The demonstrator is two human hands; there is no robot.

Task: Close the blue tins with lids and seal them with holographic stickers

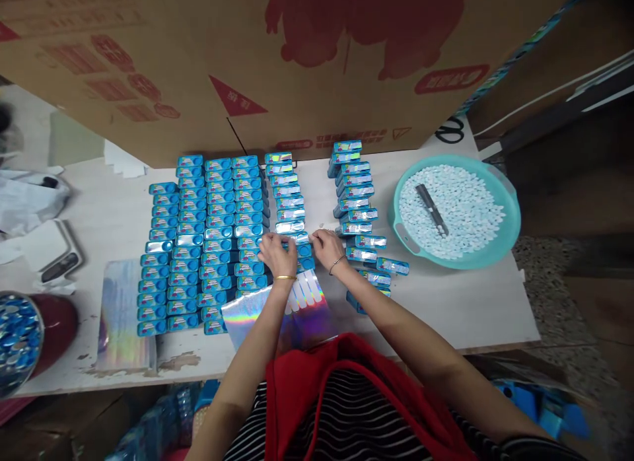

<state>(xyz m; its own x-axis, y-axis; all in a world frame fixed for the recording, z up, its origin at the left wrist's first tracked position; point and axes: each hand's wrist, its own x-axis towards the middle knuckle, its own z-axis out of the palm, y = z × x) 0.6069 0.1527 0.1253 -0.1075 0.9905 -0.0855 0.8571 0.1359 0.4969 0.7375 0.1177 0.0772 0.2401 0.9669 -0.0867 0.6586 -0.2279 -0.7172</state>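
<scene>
A person's left hand (276, 255) and right hand (327, 249) reach fingertips toward one box among columns of small blue boxes (220, 220) on a white table (446, 309). A silvery sheet (310, 322) (rainbow-sheened) lies nearer the body; right, a teal basin (512, 207) holds pale pieces (470, 210).

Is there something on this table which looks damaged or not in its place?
Yes, two things. The rightmost column of blue boxes is uneven: near its front, one box juts out to the right. Also, the white tabletop looks worn at its front-left edge, where a brown patch shows.
</scene>
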